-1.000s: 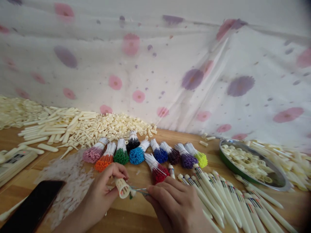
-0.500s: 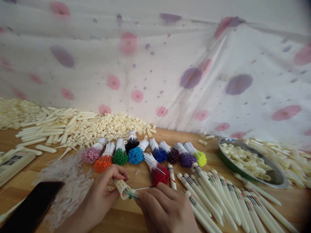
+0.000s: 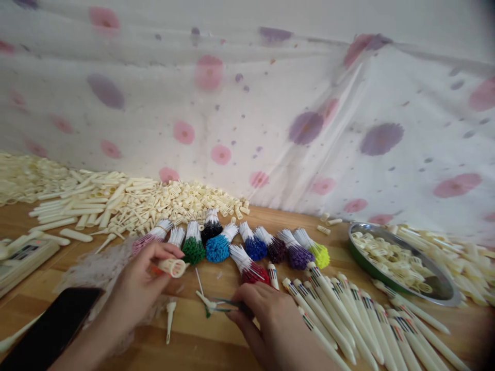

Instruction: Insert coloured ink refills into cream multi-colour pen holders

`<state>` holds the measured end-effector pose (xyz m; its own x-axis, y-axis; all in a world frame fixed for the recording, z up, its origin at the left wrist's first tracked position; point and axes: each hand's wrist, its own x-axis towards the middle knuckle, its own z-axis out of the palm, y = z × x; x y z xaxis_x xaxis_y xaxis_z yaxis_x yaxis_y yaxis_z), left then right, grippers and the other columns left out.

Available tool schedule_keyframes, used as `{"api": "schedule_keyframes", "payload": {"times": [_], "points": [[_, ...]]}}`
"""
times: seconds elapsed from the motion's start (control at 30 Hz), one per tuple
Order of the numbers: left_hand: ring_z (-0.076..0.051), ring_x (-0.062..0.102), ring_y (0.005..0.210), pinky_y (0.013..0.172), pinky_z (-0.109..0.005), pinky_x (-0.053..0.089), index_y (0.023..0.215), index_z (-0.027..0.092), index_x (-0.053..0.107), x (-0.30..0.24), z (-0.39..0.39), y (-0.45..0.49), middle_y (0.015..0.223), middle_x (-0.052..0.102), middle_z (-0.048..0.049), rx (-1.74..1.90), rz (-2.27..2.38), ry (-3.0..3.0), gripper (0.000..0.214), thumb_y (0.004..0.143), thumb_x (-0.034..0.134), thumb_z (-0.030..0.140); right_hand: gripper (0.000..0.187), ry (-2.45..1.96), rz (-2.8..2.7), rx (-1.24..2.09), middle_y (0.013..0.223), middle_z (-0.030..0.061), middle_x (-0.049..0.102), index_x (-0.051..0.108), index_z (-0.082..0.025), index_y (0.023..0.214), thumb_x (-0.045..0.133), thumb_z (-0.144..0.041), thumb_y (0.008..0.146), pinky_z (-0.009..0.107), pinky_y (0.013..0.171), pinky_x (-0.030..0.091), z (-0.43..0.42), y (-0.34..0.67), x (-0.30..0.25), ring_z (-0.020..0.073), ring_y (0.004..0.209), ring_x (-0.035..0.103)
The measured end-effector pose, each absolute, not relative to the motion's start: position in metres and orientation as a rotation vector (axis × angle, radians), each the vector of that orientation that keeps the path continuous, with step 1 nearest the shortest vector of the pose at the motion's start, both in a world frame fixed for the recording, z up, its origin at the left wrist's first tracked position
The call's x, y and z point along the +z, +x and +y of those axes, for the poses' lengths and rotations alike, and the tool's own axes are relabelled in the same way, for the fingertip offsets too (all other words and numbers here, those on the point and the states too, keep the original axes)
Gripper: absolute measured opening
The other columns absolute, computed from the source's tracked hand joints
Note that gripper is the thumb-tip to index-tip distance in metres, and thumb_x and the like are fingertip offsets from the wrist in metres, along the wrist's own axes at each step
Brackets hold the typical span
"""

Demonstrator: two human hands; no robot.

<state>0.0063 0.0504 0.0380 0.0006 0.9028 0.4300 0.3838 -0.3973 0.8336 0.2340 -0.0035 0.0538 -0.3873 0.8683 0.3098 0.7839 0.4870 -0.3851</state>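
My left hand (image 3: 135,286) pinches a small cream slotted plastic barrel (image 3: 172,267) and holds it just above the orange refill bundle (image 3: 157,269). My right hand (image 3: 270,322) lies low on the wooden table (image 3: 216,340), its fingers closed on a few thin refills (image 3: 216,305) whose tips point left. A loose white refill (image 3: 199,282) and a cream cone tip (image 3: 169,319) lie on the table between my hands. Bundles of coloured refills, such as the blue one (image 3: 217,247) and the red one (image 3: 250,269), fan out beyond them.
Rows of finished cream pens (image 3: 348,314) lie at the right. A metal bowl (image 3: 444,293) of cream rings stands at far right. Piles of cream pen parts (image 3: 127,201) line the back. A black phone (image 3: 50,330) and a white device (image 3: 19,257) lie at the left.
My left hand has carried the cream barrel up and to the left, away from my right hand. The refills have come out of the barrel and stay in my right hand.
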Motion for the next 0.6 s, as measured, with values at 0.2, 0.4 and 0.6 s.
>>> {"api": "schedule_keyframes", "payload": {"times": [0.2,0.4,0.6], "points": [[-0.018,0.059,0.062,0.056,-0.027,0.046,0.067,0.022,0.054,0.042,0.067,-0.014,0.064,0.062,0.0027,1.363,1.500,1.706,0.022,0.066,0.071,0.035,0.021,-1.565,-2.636,0.289,0.084,0.0072,0.070,0.063,-0.017,0.079,0.076,-0.018,0.063,0.028,0.058,0.047,0.009,0.215,0.009,0.0251,0.079,0.065],[-0.018,0.057,0.063,0.058,-0.026,0.044,0.070,0.021,0.053,0.033,0.069,-0.013,0.064,0.059,0.0035,1.256,1.515,1.679,0.024,0.071,0.066,0.041,0.009,-1.725,-2.495,0.303,0.084,0.0047,0.069,0.058,-0.018,0.086,0.058,-0.026,0.085,0.025,0.061,0.046,0.028,0.200,0.030,0.0190,0.078,0.065],[-0.018,0.057,0.064,0.059,-0.025,0.044,0.067,0.021,0.051,0.026,0.072,-0.008,0.064,0.058,0.0036,1.250,1.481,1.649,0.024,0.071,0.063,0.042,0.031,-1.892,-2.403,0.290,0.083,0.0127,0.068,0.050,-0.010,0.107,0.031,-0.033,0.097,0.034,0.061,0.048,0.080,0.152,0.045,0.0258,0.077,0.068]]}}
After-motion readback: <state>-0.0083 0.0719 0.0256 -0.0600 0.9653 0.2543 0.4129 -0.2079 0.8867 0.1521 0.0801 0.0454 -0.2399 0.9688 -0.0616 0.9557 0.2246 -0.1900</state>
